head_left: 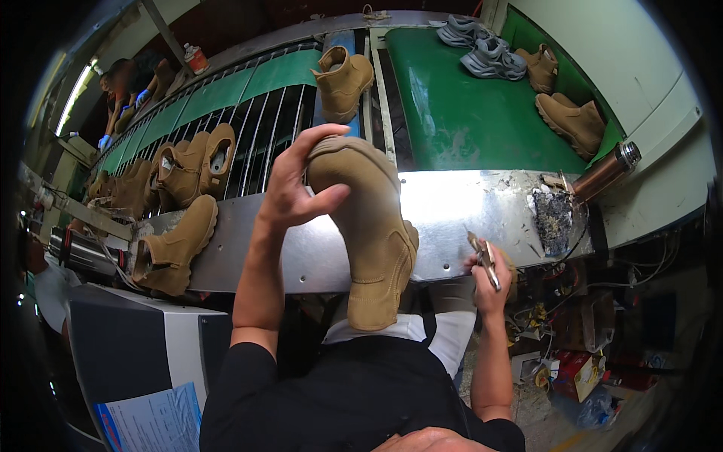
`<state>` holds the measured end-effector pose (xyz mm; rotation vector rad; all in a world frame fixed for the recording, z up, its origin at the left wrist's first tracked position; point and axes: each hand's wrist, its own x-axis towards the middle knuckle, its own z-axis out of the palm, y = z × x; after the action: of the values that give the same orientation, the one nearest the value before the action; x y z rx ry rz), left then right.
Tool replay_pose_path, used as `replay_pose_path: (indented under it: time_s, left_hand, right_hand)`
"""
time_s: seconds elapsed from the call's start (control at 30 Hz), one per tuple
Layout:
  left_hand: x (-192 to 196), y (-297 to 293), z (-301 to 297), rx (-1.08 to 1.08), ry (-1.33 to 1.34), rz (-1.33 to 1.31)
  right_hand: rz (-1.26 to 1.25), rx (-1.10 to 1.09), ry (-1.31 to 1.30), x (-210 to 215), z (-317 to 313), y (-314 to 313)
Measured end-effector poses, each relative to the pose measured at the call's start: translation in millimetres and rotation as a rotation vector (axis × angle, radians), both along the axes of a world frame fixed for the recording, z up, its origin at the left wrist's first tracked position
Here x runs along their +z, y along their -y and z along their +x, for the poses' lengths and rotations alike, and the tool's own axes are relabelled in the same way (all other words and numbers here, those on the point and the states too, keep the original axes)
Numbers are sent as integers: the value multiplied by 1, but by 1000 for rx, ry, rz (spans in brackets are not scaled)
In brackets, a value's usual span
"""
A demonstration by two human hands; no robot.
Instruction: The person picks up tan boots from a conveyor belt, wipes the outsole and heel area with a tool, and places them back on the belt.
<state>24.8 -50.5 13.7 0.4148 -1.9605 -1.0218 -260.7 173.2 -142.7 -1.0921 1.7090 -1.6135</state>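
Steel surface (pixel 452 207) below; left hand (pixel 290 188) grips tan boot (pixel 369 226) toe-up for inspection, right hand (pixel 489 275) pinching snips (pixel 483 256) ready.

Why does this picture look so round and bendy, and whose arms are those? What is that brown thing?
The camera sits on a person's head and looks down, so the arms are that person's own. Its wide lens bends straight edges. The left hand grips a tan boot by its sole end, opening pointing down. The right hand holds a small metal tool, maybe snips. In front is a shiny metal ledge. Behind it a green belt carries grey shoes and more tan boots. Other boots wait at the left.
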Motion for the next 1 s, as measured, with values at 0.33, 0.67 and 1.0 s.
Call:
replay_pose_path:
  time_s: [0.33,0.67,1.0]
  left_hand:
    - [10,12,-36,-115,-36,57]
    - [2,44,-41,-188,-31,192]
    - [-11,67,-45,-104,-31,274]
  right_hand:
    - [-463,384,-217,146,56,54]
    - [-537,305,-278,142,68,103]
    - [-376,282,113,65,73,75]
